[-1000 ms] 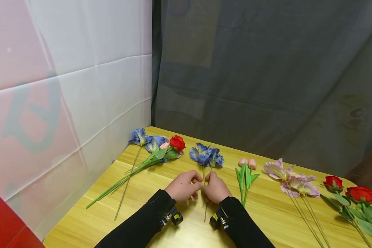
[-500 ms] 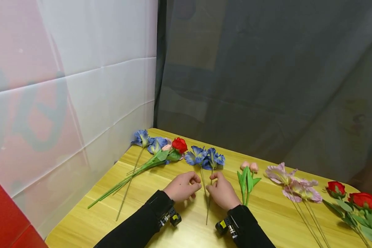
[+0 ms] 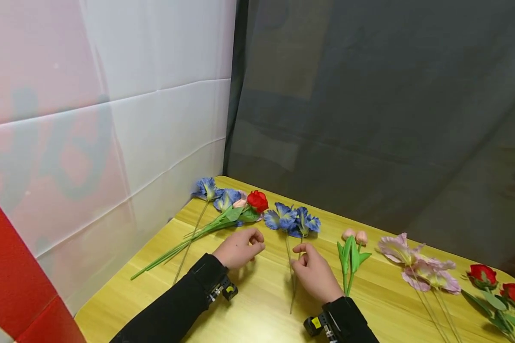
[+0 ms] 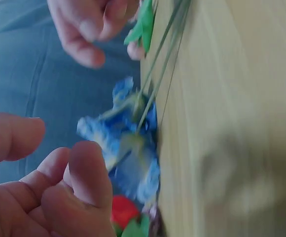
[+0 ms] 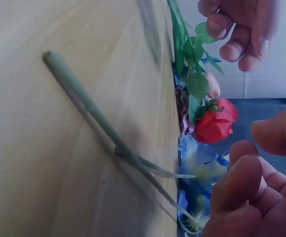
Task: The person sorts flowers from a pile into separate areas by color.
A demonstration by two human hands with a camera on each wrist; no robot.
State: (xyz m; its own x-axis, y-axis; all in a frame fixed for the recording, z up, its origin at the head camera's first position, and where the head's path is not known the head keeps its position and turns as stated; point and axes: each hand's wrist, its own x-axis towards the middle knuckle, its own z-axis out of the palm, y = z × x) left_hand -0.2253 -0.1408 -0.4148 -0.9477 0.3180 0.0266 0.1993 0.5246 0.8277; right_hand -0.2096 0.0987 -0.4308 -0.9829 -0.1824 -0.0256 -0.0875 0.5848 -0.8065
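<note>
Two blue irises (image 3: pixel 280 216) lie side by side on the wooden table, their thin stems crossing toward the front. Just right of these stems hovers my right hand (image 3: pixel 315 271), fingers loosely bent. The right wrist view shows nothing between its thumb and fingers, with the crossed stems (image 5: pixel 103 121) lying on the table beyond. My left hand (image 3: pixel 239 248) is apart from the irises on their left, fingers relaxed and holding nothing. Behind it lies a mixed bunch with a red rose (image 3: pixel 257 201), blue irises (image 3: pixel 207 189) and a pale pink bud.
Pink tulips (image 3: pixel 351 255) with green leaves lie right of my right hand. Farther right are pale purple-pink flowers (image 3: pixel 433 274) and red roses (image 3: pixel 482 276). A white curtain (image 3: pixel 176 128) borders the left side and a dark grey curtain (image 3: pixel 369 119) the back.
My hands have drawn apart: the left moved left, away from the iris stems, and the right shifted slightly right. The iris blooms spread a little. The head view has turned slightly left.
</note>
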